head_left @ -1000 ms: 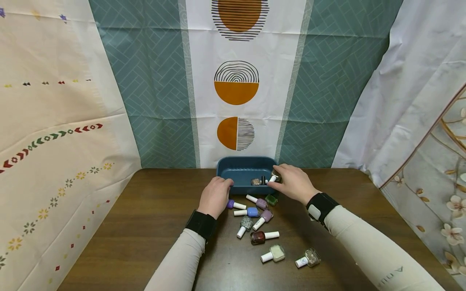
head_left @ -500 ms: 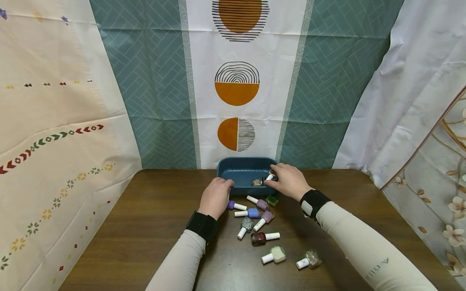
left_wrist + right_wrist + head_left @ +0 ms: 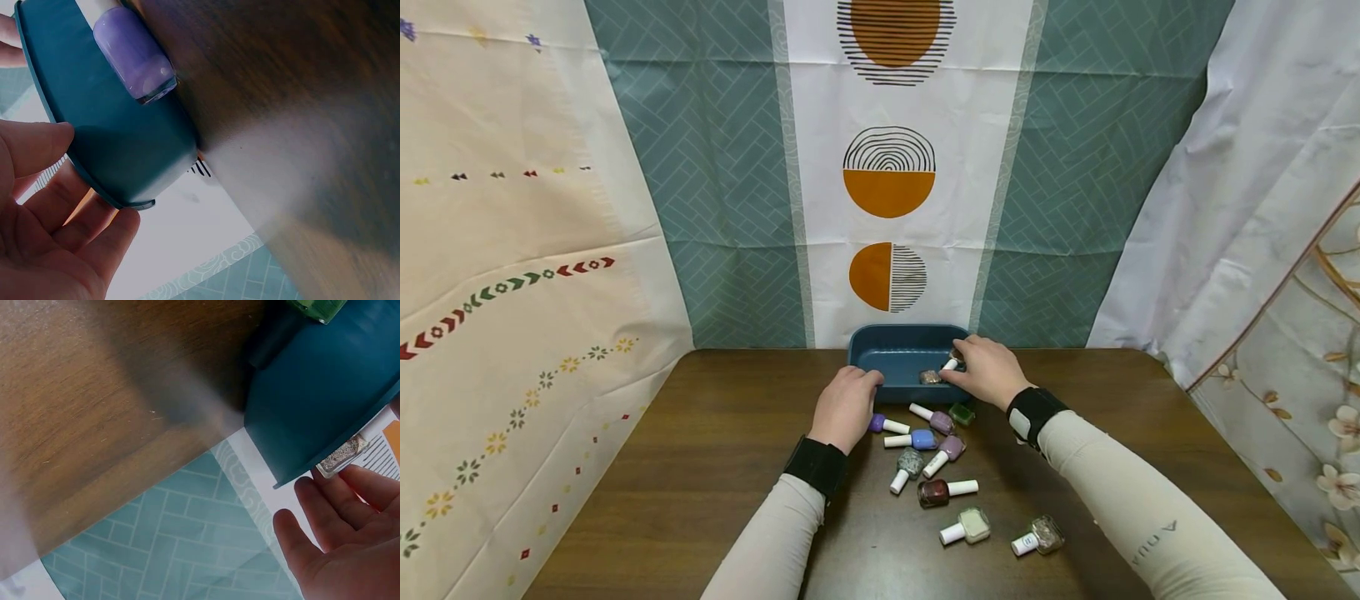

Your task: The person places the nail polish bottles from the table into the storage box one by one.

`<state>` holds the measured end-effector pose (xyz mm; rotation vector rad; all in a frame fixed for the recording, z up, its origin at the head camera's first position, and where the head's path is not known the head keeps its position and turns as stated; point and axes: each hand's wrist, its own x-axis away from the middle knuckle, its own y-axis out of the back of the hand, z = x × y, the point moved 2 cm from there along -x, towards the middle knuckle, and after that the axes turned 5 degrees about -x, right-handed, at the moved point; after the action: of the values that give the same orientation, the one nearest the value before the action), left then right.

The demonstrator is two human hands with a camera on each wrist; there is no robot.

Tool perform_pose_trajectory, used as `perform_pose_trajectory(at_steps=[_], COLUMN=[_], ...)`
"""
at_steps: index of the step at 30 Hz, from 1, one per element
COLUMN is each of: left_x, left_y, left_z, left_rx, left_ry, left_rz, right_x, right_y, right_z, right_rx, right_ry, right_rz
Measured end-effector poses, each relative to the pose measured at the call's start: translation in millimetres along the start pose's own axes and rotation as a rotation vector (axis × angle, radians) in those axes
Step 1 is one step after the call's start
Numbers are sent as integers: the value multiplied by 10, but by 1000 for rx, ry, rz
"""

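Behind the work hang cloths, the widest a teal-and-white hanging (image 3: 730, 167) printed with three round motifs. Below it spreads one brown wooden table (image 3: 640, 467). Two pale sleeves (image 3: 767, 542) reach in from the near edge. One blue tray (image 3: 898, 393) sits at the table's far side, against the hanging.

Two hands work there. The left hand (image 3: 846, 407) grips the tray's left end, thumb and fingers about the rim. The right hand (image 3: 992, 371) pinches one white-capped bottle (image 3: 951, 364) at the tray's right end (the right wrist view shows glitter in its glass). Two black wristbands (image 3: 816, 468) circle the wrists, one on each.

One more glitter bottle (image 3: 930, 377) lies in the tray, near the right hand's fingers. Nine bottles lie on the table: one pale green (image 3: 976, 523), one gold-glitter (image 3: 1047, 533), one dark red (image 3: 933, 493), one speckled grey (image 3: 910, 463), one blue (image 3: 924, 439), two mauve (image 3: 952, 447), one purple (image 3: 876, 423) just beside the left hand, and one green (image 3: 961, 414) near the tray's front. Eight of those nine show white caps.
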<state>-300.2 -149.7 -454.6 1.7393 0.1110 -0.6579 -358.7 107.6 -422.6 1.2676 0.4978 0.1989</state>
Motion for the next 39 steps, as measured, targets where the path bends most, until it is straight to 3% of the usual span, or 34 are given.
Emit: perform_pose_trajectory(at_steps=[39], left_x=[4], left_y=[29], left_z=[-4], left_rx=[5], left_ry=[-8], left_rz=[-8], right_x=[-148], right_y=[-14], right_z=[74], right_rx=[46], right_ry=[-50], right_rz=[136])
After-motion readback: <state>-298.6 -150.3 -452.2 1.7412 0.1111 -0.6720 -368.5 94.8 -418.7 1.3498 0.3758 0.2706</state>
